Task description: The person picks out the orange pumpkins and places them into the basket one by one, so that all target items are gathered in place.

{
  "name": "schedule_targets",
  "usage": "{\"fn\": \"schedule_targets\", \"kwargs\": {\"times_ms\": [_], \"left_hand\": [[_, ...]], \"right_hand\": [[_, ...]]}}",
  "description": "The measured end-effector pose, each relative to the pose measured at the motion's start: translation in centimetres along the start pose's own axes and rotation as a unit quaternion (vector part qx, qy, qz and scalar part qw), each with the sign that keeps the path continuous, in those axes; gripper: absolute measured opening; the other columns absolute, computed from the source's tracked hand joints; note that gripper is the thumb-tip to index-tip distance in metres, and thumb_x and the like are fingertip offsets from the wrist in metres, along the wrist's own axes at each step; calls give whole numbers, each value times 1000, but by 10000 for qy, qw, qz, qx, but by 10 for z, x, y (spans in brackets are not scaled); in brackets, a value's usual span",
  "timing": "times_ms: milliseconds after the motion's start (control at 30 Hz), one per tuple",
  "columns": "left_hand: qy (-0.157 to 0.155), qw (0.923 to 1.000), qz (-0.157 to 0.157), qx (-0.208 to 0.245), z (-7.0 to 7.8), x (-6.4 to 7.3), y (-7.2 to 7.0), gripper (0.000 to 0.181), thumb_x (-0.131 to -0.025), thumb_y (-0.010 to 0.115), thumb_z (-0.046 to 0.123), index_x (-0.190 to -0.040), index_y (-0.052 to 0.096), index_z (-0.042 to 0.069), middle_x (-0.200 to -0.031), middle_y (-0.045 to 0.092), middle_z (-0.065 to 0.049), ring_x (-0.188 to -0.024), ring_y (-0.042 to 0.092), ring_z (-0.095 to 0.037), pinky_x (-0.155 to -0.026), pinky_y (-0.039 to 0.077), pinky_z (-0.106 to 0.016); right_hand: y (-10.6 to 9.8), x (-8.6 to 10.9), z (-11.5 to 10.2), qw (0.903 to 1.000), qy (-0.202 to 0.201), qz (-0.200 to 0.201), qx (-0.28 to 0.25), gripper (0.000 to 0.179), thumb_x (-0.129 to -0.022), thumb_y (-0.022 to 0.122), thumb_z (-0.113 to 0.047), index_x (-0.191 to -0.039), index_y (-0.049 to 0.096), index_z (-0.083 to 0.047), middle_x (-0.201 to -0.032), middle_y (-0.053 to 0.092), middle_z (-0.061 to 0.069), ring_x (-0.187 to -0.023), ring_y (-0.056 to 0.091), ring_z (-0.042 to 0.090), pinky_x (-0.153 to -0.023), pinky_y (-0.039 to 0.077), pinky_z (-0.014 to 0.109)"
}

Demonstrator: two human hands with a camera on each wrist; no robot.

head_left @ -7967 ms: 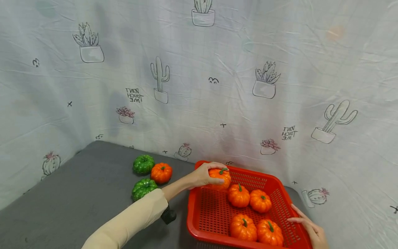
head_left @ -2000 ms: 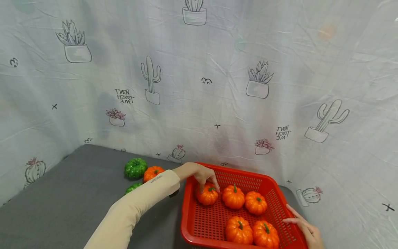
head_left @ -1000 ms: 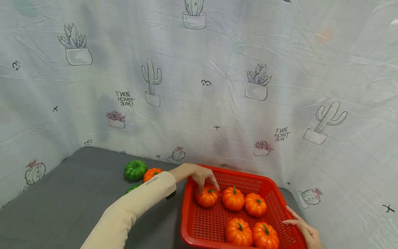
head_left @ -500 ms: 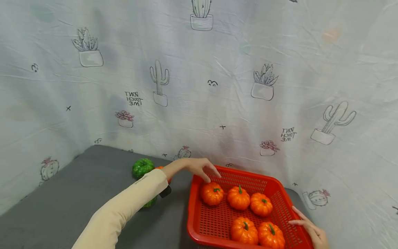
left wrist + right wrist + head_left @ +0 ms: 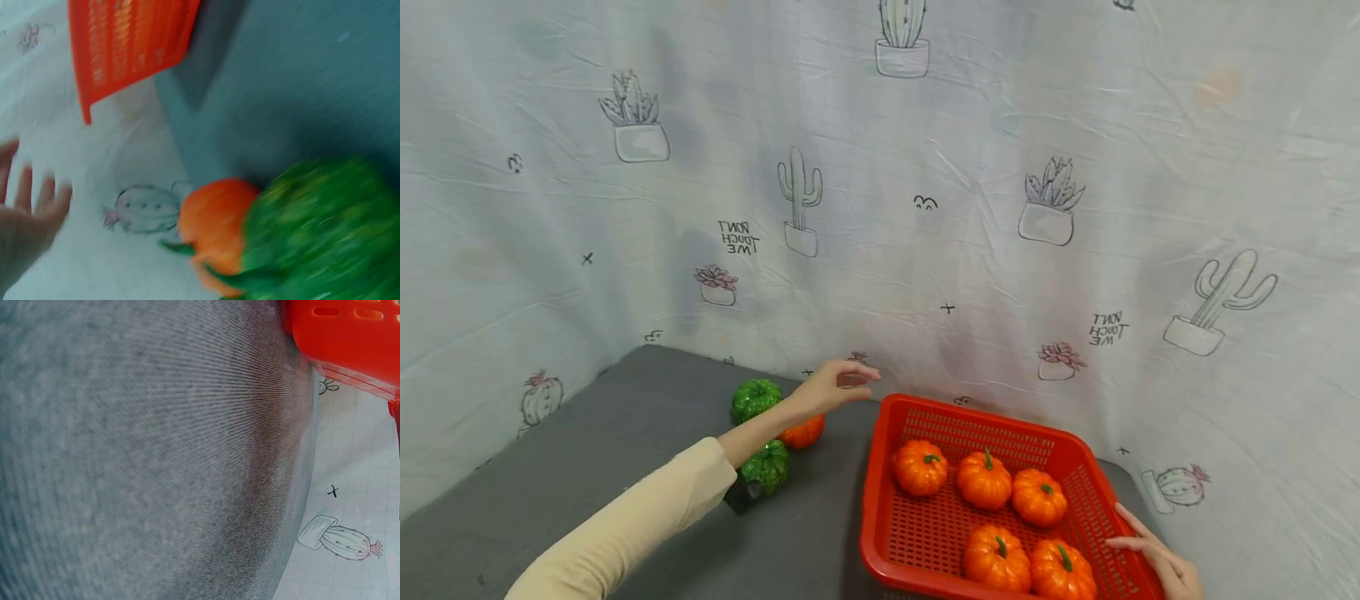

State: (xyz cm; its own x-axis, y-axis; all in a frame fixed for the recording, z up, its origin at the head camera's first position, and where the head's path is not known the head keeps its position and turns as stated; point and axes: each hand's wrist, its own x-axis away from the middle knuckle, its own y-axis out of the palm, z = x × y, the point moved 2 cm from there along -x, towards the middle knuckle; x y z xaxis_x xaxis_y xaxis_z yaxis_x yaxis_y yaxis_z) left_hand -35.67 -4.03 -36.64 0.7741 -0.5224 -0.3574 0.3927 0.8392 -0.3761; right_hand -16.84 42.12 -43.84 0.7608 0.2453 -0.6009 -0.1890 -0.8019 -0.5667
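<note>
My left hand (image 5: 837,387) is in the air left of the red plastic basket (image 5: 874,533), its fingers loosely bent and holding nothing. Below it on the table lie a small orange pumpkin (image 5: 805,431), partly hidden by the forearm, and two green pumpkins, one at the back (image 5: 756,401) and one nearer (image 5: 770,467). In the left wrist view the same hand (image 5: 28,228) is blurred, apart from the orange pumpkin (image 5: 219,219) and a green one (image 5: 325,231). At the basket's right rim my right hand (image 5: 1161,562) grips the edge. Several orange pumpkins (image 5: 983,481) sit inside the basket.
A grey table (image 5: 625,433) carries everything. Behind it hangs a pale curtain (image 5: 850,208) printed with cacti, close to the basket's back edge. The right wrist view shows mostly grey cloth surface (image 5: 137,456) and the basket's outer wall (image 5: 350,337).
My left hand has set an orange pumpkin down in the basket's back left corner, let go, and moved up and left out of the basket. The right hand stays on the rim.
</note>
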Motion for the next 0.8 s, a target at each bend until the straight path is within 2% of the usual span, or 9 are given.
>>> {"fn": "schedule_targets", "kwargs": {"times_ms": [100, 167, 267, 367, 467, 567, 700, 800], "left_hand": [[-288, 9943, 1002, 208, -4, 19, 2, 31, -91, 64, 3, -122, 63, 1, -132, 56, -17, -126, 49, -32, -100, 43, -43], [-432, 9839, 1686, 407, -6, 30, 7, 32, -90, 64, 1, -122, 63, 2, -135, 54, -15, -128, 47, -31, -104, 39, -46], [-463, 9614, 2585, 824, -11, 44, 18, 33, -91, 61, -3, -123, 62, 2, -140, 51, -12, -134, 41, -28, -109, 31, -45], [-525, 9353, 3258, 1279, -21, 56, 31, 37, -92, 58, -5, -128, 58, 2, -144, 46, -9, -138, 34, -23, -112, 26, -42], [-728, 9127, 3748, 1458, -33, 66, 43, 46, -92, 57, -5, -137, 50, 3, -149, 39, -8, -142, 26, -22, -113, 24, -44], [-933, 8938, 4167, 1373, -45, 72, 49, 56, -92, 58, -6, -145, 42, 7, -154, 32, -6, -144, 18, -24, -112, 23, -48], [-957, 8838, 4423, 1187, -56, 74, 48, 68, -91, 59, -6, -151, 32, 11, -158, 21, 1, -146, 7, -24, -113, 20, -48], [-867, 8816, 4531, 997, -62, 73, 43, 71, -90, 61, -6, -151, 29, 10, -158, 18, 2, -146, 5, -25, -114, 18, -48]], "right_hand": [[0, 2, 1, 9998, 97, 23, 158, 46, -98, 22, 15, -103, 68, 8, -141, 41, -26, -121, 40, -14, -85, 36, 2], [-1, 2, 2, 9998, 202, -45, 47, 46, -99, 21, 13, -105, 67, 9, -141, 40, -27, -120, 40, -15, -84, 37, 2], [-3, 3, 4, 9998, 72, -129, 108, 48, -98, 20, 15, -106, 67, 8, -142, 38, -27, -122, 39, -15, -85, 35, 2], [-5, 3, 5, 9990, -65, -305, -309, 51, -97, 17, 17, -110, 66, 8, -144, 37, -25, -122, 39, -14, -85, 35, 2], [-7, 3, 7, 9944, 43, -561, -890, 54, -98, 14, 16, -115, 64, 7, -145, 36, -26, -119, 44, -12, -82, 41, 5], [-7, 3, 8, 9848, 347, -894, -1445, 55, -100, 12, 12, -120, 63, 6, -145, 34, -29, -114, 48, -10, -77, 48, 12], [-7, 2, 8, 9776, 687, -1061, -1685, 54, -102, 11, 8, -122, 62, 5, -143, 33, -34, -111, 51, -9, -74, 52, 18], [-6, 1, 8, 9804, 684, -961, -1580, 53, -102, 12, 8, -120, 62, 7, -142, 35, -33, -111, 51, -9, -73, 51, 17]]}}
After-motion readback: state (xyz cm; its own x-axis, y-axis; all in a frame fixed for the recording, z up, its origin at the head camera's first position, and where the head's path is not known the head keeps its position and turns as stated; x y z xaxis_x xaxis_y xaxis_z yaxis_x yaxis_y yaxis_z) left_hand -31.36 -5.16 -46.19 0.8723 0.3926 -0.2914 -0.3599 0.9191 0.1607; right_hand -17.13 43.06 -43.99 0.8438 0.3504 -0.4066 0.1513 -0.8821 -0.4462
